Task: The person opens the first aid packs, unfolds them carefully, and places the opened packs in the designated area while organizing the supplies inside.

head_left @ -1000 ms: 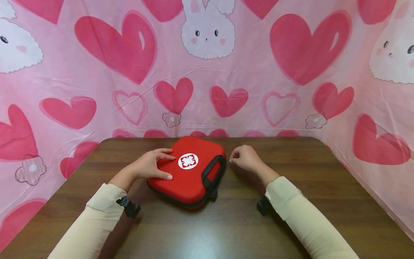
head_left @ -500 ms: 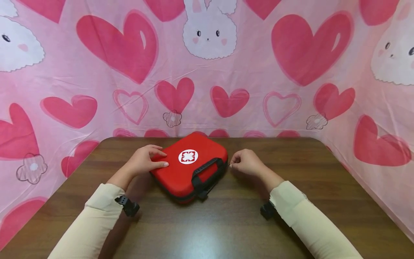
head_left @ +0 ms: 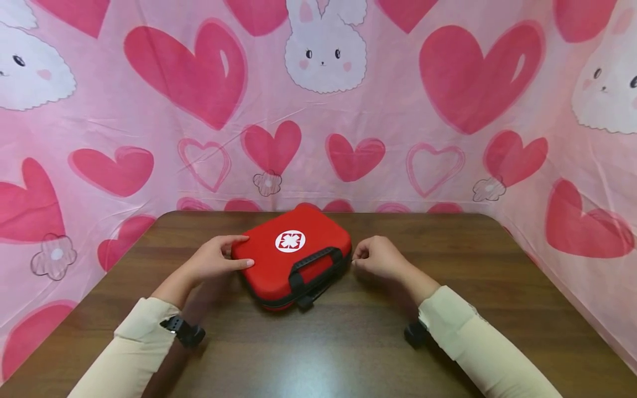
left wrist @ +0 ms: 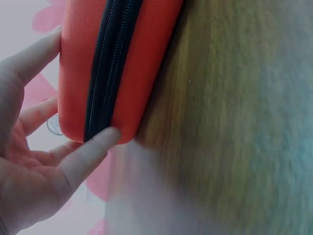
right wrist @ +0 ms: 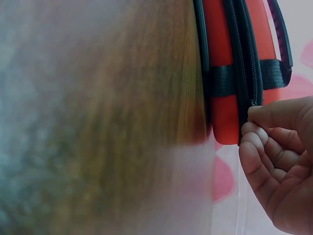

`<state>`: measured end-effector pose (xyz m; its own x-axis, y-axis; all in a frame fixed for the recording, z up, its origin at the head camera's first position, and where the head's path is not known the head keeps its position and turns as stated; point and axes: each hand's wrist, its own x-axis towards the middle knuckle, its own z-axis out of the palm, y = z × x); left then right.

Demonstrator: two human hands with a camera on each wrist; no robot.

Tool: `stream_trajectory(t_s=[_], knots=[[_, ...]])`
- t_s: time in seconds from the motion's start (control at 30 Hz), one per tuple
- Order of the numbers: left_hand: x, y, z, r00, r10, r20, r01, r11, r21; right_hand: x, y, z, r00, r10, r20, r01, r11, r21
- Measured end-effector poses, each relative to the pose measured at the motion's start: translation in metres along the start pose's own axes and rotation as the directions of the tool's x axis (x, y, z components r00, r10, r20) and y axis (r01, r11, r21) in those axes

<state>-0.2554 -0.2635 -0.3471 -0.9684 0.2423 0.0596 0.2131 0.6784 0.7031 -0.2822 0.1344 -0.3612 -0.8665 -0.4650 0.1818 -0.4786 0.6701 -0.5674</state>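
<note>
A red first aid kit (head_left: 269, 271), a hard zipped case with a white cross emblem, lies flat on the table with its black carry handle (head_left: 316, 262) facing the near right. My left hand (head_left: 214, 258) holds its left corner, with thumb and a finger on the top. In the left wrist view, another finger (left wrist: 93, 149) lies across the zipped side at the corner. My right hand (head_left: 380, 257) is at the right corner. In the right wrist view its thumb and forefinger pinch at the zipper (right wrist: 248, 54); the zipper pull is mostly hidden by the fingertips.
The brown wooden table (head_left: 318, 354) extends around the case. Behind it hangs a pink cloth (head_left: 398, 110) with hearts and rabbits, which also covers both sides. A black wrist device (head_left: 186, 331) hangs under each sleeve.
The case has turned clockwise, bringing its handle round toward the near side. My left hand has shifted left with its corner. My right hand has come slightly nearer, still pinching.
</note>
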Motion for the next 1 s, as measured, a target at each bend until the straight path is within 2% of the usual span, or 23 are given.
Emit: stream_trajectory(t_s=[0.1,0.27,0.37,0.47,0.53,0.63,0.73,1.0], knots=[[0.002,-0.002,0.002,0.998,-0.067,-0.005,0.067,0.993,-0.097,-0.002,0.001,0.001,1.0,0.0,0.002,0.0,1.0,0.004],[0.009,-0.004,0.007,0.986,-0.135,-0.095,0.115,0.976,-0.187,-0.004,0.001,0.001,1.0,-0.012,0.005,0.012,1.0,0.014],[0.013,-0.001,0.01,0.978,-0.138,-0.158,0.109,0.978,-0.18,-0.006,-0.001,0.002,1.0,-0.029,0.005,0.028,0.999,0.026],[0.016,0.002,0.012,0.971,-0.14,-0.192,0.112,0.982,-0.149,-0.008,-0.005,0.004,0.999,-0.039,0.007,0.039,0.999,0.035],[0.019,0.004,0.014,0.975,-0.141,-0.169,0.114,0.981,-0.159,-0.009,-0.008,0.006,0.999,-0.042,0.009,0.041,0.998,0.038],[0.022,0.007,0.016,0.986,-0.144,-0.079,0.126,0.973,-0.194,-0.009,-0.011,0.007,0.998,-0.056,0.011,0.056,0.998,0.026],[0.024,0.009,0.017,0.989,-0.146,-0.002,0.142,0.964,-0.226,-0.01,-0.013,0.008,0.997,-0.078,0.012,0.077,0.997,0.004],[0.024,0.012,0.016,0.988,-0.154,0.022,0.155,0.963,-0.219,-0.012,-0.007,0.002,0.997,-0.07,0.011,0.07,0.997,-0.034]])
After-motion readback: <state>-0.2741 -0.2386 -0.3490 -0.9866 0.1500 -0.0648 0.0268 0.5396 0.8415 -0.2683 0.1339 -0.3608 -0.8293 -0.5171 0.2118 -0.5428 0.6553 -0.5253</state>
